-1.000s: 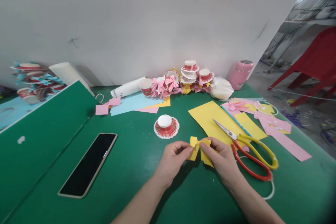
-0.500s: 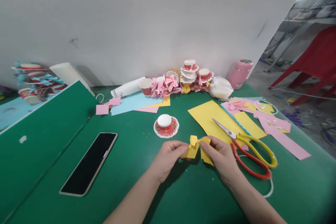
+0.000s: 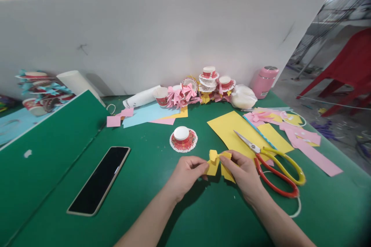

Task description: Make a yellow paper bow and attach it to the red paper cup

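A folded yellow paper bow (image 3: 213,157) is held between both hands above the green table (image 3: 139,185). My left hand (image 3: 187,173) pinches its left part between thumb and fingers. On the other side, my right hand (image 3: 242,170) grips the right part, with its fingers partly hidden behind the paper. Just beyond my hands stands a red and white paper cup piece (image 3: 182,135) with a fringed rim spread flat round it. Scissors (image 3: 255,148) with red and yellow handles lie right of my right hand, partly on a yellow sheet (image 3: 226,123).
A phone (image 3: 100,180) lies at the left. Decorated cups with pink bows (image 3: 188,92), a plastic bag (image 3: 244,96) and a pink bottle (image 3: 266,82) stand along the white partition (image 3: 162,27). Pink paper strips (image 3: 321,158) lie at the right, blue paper (image 3: 145,115) at the back.
My left fingers have shifted slightly on the bow's left part. Both hands still hold the bow in nearly the same place.
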Action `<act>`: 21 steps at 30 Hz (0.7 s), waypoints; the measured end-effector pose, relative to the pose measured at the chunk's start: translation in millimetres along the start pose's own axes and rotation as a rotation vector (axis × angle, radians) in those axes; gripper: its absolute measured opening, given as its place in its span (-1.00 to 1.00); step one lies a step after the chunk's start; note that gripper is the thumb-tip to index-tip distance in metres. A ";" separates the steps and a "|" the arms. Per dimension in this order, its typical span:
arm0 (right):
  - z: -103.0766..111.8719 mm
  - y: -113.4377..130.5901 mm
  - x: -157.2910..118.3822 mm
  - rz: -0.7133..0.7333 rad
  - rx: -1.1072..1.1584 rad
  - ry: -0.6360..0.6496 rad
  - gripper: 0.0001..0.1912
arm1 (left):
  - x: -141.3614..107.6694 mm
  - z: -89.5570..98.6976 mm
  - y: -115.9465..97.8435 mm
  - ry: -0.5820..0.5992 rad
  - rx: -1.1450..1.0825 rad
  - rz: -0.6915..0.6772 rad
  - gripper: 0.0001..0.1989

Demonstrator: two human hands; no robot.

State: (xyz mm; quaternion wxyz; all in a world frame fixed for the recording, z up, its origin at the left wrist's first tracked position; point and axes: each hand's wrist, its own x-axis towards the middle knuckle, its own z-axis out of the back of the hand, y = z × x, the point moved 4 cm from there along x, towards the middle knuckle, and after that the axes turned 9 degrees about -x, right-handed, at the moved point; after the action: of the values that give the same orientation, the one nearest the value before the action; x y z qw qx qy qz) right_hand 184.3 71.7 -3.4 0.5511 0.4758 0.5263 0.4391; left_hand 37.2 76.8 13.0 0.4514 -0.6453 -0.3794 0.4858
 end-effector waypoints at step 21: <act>-3.3 0.2 -0.3 0.100 -0.027 -0.013 -0.72 | 9.9 -16.8 -7.3 0.044 -0.058 -0.052 -0.78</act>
State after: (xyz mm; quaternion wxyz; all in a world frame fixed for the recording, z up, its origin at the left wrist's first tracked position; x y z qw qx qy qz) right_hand 181.0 71.6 -3.1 0.5382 0.4968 0.4926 0.4700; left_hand 55.5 84.6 19.2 0.4532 -0.6586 -0.3998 0.4483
